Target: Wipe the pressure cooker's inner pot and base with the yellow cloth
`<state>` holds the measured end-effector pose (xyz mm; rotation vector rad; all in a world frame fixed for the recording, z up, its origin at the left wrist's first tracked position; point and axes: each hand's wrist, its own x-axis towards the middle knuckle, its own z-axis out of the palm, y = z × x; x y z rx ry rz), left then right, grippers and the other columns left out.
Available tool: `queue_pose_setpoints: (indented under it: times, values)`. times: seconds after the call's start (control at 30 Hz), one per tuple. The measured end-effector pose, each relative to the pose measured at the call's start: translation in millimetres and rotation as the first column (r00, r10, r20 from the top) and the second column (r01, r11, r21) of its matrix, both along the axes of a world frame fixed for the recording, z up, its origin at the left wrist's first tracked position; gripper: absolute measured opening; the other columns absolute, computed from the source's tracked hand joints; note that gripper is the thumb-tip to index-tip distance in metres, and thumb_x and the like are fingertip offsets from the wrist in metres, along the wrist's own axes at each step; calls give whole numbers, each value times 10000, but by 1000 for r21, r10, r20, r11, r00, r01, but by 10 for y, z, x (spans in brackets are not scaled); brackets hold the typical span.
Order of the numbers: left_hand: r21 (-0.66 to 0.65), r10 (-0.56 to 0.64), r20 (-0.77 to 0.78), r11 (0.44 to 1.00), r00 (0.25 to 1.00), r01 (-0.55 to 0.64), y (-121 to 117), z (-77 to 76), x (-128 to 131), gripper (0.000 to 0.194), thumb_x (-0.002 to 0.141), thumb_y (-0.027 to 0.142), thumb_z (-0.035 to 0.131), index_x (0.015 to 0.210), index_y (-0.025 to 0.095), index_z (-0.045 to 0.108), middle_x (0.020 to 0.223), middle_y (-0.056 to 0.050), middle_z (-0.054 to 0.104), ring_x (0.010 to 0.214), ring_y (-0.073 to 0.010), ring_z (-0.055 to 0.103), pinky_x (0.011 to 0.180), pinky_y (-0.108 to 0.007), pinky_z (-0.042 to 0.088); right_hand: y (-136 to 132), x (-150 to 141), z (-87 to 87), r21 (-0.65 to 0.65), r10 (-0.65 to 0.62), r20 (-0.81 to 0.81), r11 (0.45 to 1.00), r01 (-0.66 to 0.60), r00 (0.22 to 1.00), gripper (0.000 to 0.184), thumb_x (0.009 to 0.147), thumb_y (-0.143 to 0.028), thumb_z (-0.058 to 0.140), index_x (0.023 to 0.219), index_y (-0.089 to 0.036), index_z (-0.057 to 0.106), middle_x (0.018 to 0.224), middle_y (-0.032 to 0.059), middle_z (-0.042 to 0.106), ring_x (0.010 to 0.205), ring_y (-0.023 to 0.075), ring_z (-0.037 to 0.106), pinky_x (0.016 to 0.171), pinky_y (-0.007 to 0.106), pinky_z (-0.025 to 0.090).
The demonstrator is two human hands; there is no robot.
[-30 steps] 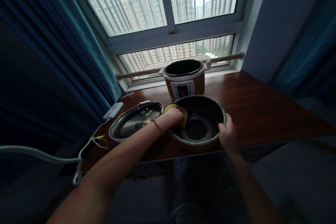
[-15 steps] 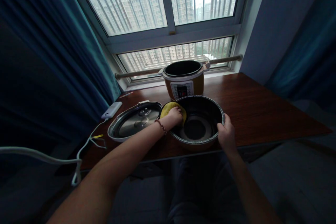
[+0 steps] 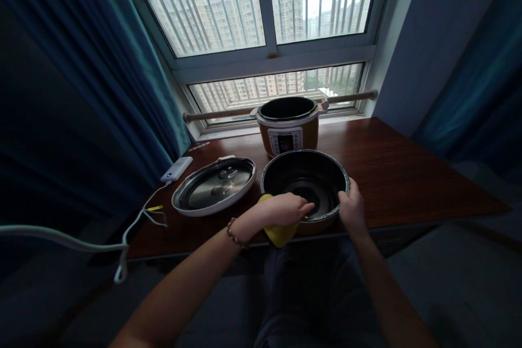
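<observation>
A dark inner pot [image 3: 285, 171] stands on the brown wooden table [image 3: 387, 174] in front of me. My left hand [image 3: 283, 210] presses a yellow cloth [image 3: 278, 232] over the pot's near rim, fingers reaching inside. My right hand [image 3: 351, 207] grips the pot's right rim. Behind the pot stands the orange cooker body [image 3: 289, 125], with no lid on it. To the left of the pot the cooker lid [image 3: 214, 185] lies upside down on the table.
A white power bank [image 3: 176, 169] with a white cable [image 3: 134, 223] lies at the table's left edge, near a teal curtain [image 3: 134, 76]. A wooden rod [image 3: 228, 112] runs along the window sill. My dark-trousered legs are under the table's near edge.
My left hand with the yellow cloth slid from the pot's left rim round to the near rim. My right hand stayed on the right rim. The view shifted slightly.
</observation>
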<state>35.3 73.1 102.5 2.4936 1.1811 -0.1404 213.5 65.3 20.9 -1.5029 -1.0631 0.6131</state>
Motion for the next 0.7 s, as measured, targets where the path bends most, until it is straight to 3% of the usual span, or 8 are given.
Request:
queue_pose_setpoints:
  times: [0.1, 0.2, 0.3, 0.37, 0.43, 0.5, 0.6, 0.7]
  values:
    - [-142, 69, 262, 989, 963, -32, -34, 91, 9, 434, 908, 391, 277, 913, 171, 651, 846, -43, 686, 719, -148, 612, 630, -221, 431, 4, 9, -10, 0, -2, 20, 1000, 2, 1000, 534, 682, -223, 396, 1199, -117, 478, 1054, 120, 615, 976, 250, 565, 884, 388, 430]
    - [-70, 245, 481, 968, 842, -242, 118, 93, -139, 326, 882, 343, 371, 965, 173, 636, 944, -38, 671, 856, -164, 603, 763, -244, 448, -2, 17, 22, -27, 9, 34, 1000, -8, 999, 550, 684, -228, 396, 1217, -110, 461, 1054, 129, 613, 975, 256, 566, 883, 392, 430]
    - [80, 358, 712, 814, 605, -575, 337, -52, -375, 273, 795, 217, 509, 1044, 167, 606, 1109, -69, 616, 1065, -215, 532, 971, -333, 362, -12, 33, 56, -78, 36, 58, 996, -32, 998, 561, 686, -222, 385, 1226, -83, 450, 1048, 149, 610, 972, 268, 570, 883, 410, 427]
    - [-12, 395, 811, 748, 432, -663, 463, -219, -515, 382, 720, 120, 552, 1099, 164, 578, 1218, -78, 555, 1188, -231, 445, 1058, -370, 269, -10, 57, 50, -102, 69, 78, 993, -61, 995, 577, 703, -232, 388, 1259, -83, 420, 1079, 155, 601, 999, 275, 565, 891, 423, 422]
    - [-106, 435, 828, 741, 354, -663, 556, -396, -608, 474, 657, 56, 563, 1120, 157, 563, 1241, -83, 542, 1219, -241, 419, 1076, -401, 245, -5, 91, 31, -121, 95, 111, 989, -82, 989, 620, 728, -269, 413, 1313, -72, 355, 1164, 179, 561, 1076, 291, 530, 919, 446, 403]
    - [-184, 471, 820, 755, 325, -629, 617, -544, -654, 513, 618, 25, 559, 1117, 146, 563, 1185, -86, 582, 1168, -244, 478, 1042, -414, 313, -3, 121, 44, -105, 72, 192, 993, -53, 979, 694, 732, -319, 465, 1342, -35, 299, 1294, 225, 450, 1192, 323, 433, 966, 481, 354]
    - [-297, 513, 817, 766, 264, -570, 669, -677, -668, 548, 605, 10, 529, 1140, 132, 546, 1131, -89, 616, 1087, -228, 551, 965, -384, 416, -21, 101, 205, 57, -6, 361, 998, -15, 933, 700, 745, -346, 501, 1334, -20, 312, 1406, 235, 290, 1294, 324, 292, 1014, 485, 300]
    - [-372, 542, 820, 750, 185, -547, 701, -736, -661, 590, 597, 4, 503, 1174, 128, 517, 1188, -102, 583, 1115, -225, 535, 965, -366, 419, -30, -82, 499, 90, 164, 476, 968, -233, 864, 471, 821, -302, 405, 1226, -74, 479, 1284, 187, 483, 1190, 260, 449, 979, 409, 359]
